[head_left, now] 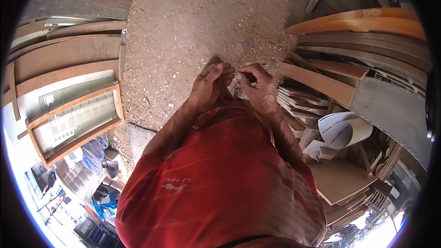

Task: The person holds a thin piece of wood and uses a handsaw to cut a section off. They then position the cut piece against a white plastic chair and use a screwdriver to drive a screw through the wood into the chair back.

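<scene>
In front of my body, above the floor, my left hand (212, 81) is closed, its fingers curled in and its thumb lying over them. Close by on the right, my right hand (257, 80) is also closed, thumb and forefinger pinched together and pointing at the left hand. A tiny pale thing shows in the small gap between the two hands, too small to name. Whatever lies inside the curled left fingers is hidden.
Debris and chips litter the brown floor (183, 23). Boards (69, 50) and a wood-framed glass panel (76, 124) lean on the left. Stacked planks (317, 82), an orange board (358, 20), a curled paper sheet (340, 128) and a flat panel (342, 179) lie right.
</scene>
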### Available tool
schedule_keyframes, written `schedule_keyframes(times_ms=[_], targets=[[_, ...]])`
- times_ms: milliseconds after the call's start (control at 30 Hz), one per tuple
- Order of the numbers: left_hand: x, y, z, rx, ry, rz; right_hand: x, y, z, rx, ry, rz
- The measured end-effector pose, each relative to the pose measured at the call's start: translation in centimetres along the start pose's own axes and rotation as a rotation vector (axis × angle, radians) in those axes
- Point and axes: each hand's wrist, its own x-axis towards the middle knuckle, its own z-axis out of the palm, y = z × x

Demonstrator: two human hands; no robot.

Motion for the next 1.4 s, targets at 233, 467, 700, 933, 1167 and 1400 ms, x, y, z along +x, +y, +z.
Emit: schedule_keyframes(times_ms=[233, 467, 700, 933, 1167, 1400], targets=[[10.4, 7.1, 3.3, 0.048, -0.015, -0.188, 11.5, 3.2, 0.5, -0.023, -0.024, 0.138], [23.4, 19.6, 4.4, 0.252, 0.009, -0.061, 26.5, 0.8, -2.5, -0.107, -0.059, 0.159], [35.8, 28.8, 8.9, 0.097, -0.115, -0.058, 33.7, 3.4, -7.7, -0.25, 0.077, 0.237], [48.7, 29.9, 18.3, 0.146, -0.156, -0.169, 41.0, 11.4, -12.7, -0.259, 0.162, 0.317], [60.1, 32.1, 28.2, 0.224, -0.116, -0.216, 55.3, 11.7, -26.1, -0.2, 0.044, 0.323], [67.9, 32.0, 37.8, 0.315, -0.084, -0.252, 62.6, 11.8, -40.4, -0.305, 0.179, 0.436]])
